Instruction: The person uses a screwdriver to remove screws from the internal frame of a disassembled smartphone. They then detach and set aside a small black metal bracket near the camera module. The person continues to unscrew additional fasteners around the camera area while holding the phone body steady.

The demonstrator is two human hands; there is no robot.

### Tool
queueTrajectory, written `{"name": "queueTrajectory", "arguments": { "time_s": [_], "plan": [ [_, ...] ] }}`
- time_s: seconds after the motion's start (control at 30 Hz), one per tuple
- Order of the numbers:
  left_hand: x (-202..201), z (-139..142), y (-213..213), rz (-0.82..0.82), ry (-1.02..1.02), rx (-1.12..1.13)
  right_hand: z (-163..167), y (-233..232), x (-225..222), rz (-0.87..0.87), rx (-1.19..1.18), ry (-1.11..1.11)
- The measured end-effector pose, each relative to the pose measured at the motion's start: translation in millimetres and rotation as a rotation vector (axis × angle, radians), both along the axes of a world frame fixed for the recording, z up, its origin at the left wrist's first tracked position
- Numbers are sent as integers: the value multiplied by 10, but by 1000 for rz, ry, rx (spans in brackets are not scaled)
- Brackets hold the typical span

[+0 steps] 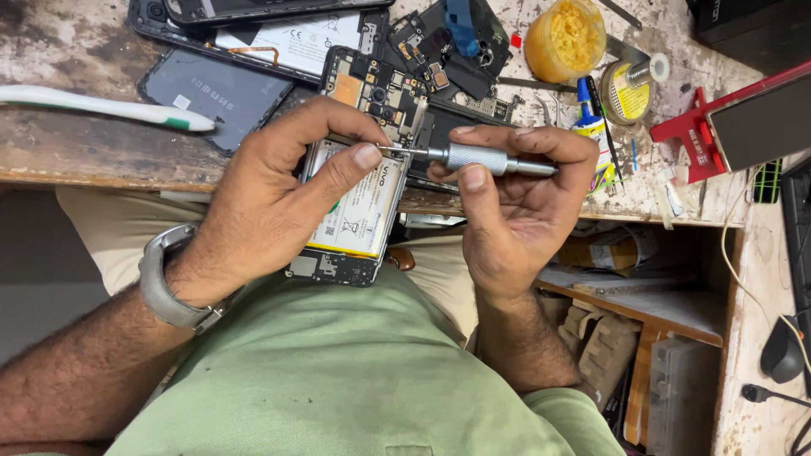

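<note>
The worktop [76, 143] fills the upper part of the frame, scarred and stained, with the person's green shirt below it. At the centre of the frame the left hand [270, 198] is clamped around an opened phone [359, 203], held tilted just in front of the worktop's edge, its back off so the pale battery and circuit board show; the thumb presses on the battery. The right hand [515, 203] is closed on a silver screwdriver [473, 157], lying level, its thin tip touching the phone's upper right edge beside the left thumb.

By the look of it the step in hand is working a small screw on the phone's frame. The next move would call for keeping the tip seated square in the screw head and turning the barrel lightly with the fingertips, the left hand holding the phone steady.

Counted: one phone in hand, and at least three more opened phones or back covers in the upper middle of the frame, overlapping so the exact number is unclear. One phone lies in a red clamp [688, 139] at the right. One white stick [101, 105] lies at the upper left. One yellow tub [564, 38] and one solder spool [629, 89] stand at the upper right. One screwdriver, one wristwatch [165, 283].
</note>
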State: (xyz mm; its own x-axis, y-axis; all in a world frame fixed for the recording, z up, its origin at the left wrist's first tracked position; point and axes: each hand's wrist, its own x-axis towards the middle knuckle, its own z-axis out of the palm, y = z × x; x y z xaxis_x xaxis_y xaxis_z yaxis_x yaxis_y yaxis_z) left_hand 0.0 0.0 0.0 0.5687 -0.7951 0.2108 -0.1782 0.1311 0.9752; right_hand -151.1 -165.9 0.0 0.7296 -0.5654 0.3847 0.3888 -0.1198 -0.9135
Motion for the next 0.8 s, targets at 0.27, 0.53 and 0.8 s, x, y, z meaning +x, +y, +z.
{"name": "queueTrajectory", "arguments": {
  "time_s": [0.27, 0.53, 0.8],
  "plan": [
    [-19, 221, 443, -12, -45, -3, 236, 440, -85, -25, -129, 27],
    [-736, 237, 966, -4, -79, -15, 297, 1013, -847, -88, -329, 25],
    [-905, 438, -46, -26, -39, 13, 546, -4, -933, -114, -366, 18]
  ]
}}
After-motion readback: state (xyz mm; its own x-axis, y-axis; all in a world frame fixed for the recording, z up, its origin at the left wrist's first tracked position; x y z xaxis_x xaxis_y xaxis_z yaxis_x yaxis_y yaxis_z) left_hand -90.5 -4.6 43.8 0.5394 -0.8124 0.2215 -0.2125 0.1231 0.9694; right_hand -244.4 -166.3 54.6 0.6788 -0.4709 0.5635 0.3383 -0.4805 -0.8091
